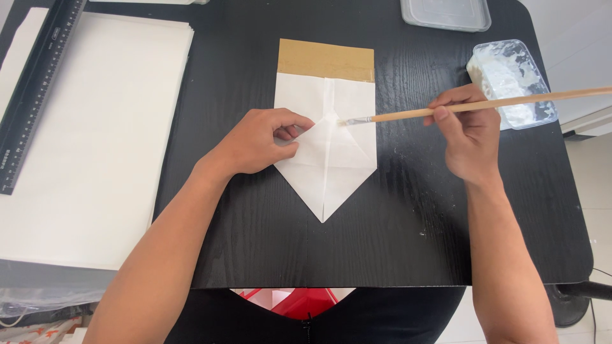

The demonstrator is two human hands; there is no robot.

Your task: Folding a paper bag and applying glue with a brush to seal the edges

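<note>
While the left hand pins the paper, the right one works a brush over it, all on a black table seen from the head camera.

Left hand (pixel 258 141): fingers curled and pressing down on the left flap of the folded white paper (pixel 328 143), knuckles bent, thumb tucked toward the fold; it grips nothing, only bears on the sheet.

Right hand (pixel 468 137): fingers closed around the wooden shaft of the paintbrush (pixel 472 107), pinching it near mid-length between thumb and fingertips, the shaft running out toward the right edge.

Paintbrush tip: touching the paper just right of its centre crease, close to the left hand's fingertips.

Folded white paper: lies flat near the middle of the table (pixel 408 242), its folded point aimed at the near edge, a vertical crease down its centre.

Brown strip (pixel 326 60): a tan band across the paper's far end, toward the far edge of the table.

Glue tub (pixel 513 83): a clear plastic tray holding white paste, near the far right corner, just beyond the right hand.

Plastic lid (pixel 446 13): clear, at the far edge, left of the tub.

White sheet stack (pixel 95 140): large, overhanging the left edge of the table, well apart from the folded paper.

Black ruler (pixel 38 83): lies slanted over the stack's far left corner.
</note>
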